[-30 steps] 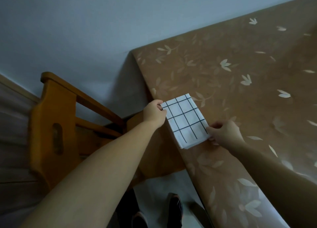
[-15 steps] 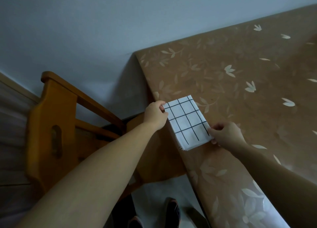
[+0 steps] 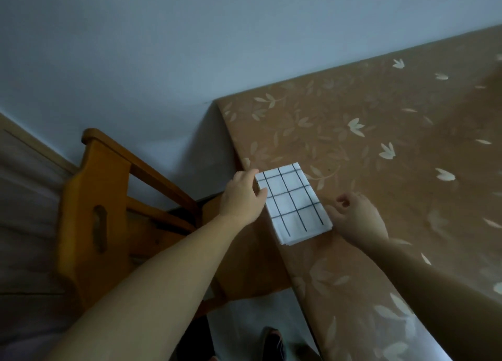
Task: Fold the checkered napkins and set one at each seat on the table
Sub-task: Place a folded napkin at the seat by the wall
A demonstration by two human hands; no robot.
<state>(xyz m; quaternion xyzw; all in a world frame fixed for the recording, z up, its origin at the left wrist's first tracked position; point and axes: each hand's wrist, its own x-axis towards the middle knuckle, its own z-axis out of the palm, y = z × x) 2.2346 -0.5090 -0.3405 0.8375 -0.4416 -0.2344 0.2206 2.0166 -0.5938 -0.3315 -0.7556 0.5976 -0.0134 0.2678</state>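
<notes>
A folded white napkin with dark check lines lies flat on the brown leaf-patterned table, right at its left edge, in front of the wooden chair. My left hand holds the napkin's left edge, thumb lying over the cloth. My right hand rests on the table with curled fingers and pinches the napkin's near right corner. The near end of the napkin shows several stacked layers.
The chair is pushed in against the table's left side, its seat partly under the tablecloth. A pale wall runs behind both. My shoes stand on the floor below the table edge.
The napkin has stayed at the table edge. My left hand has slid from the far left corner down along the left edge. My right hand stays at the near right corner.
</notes>
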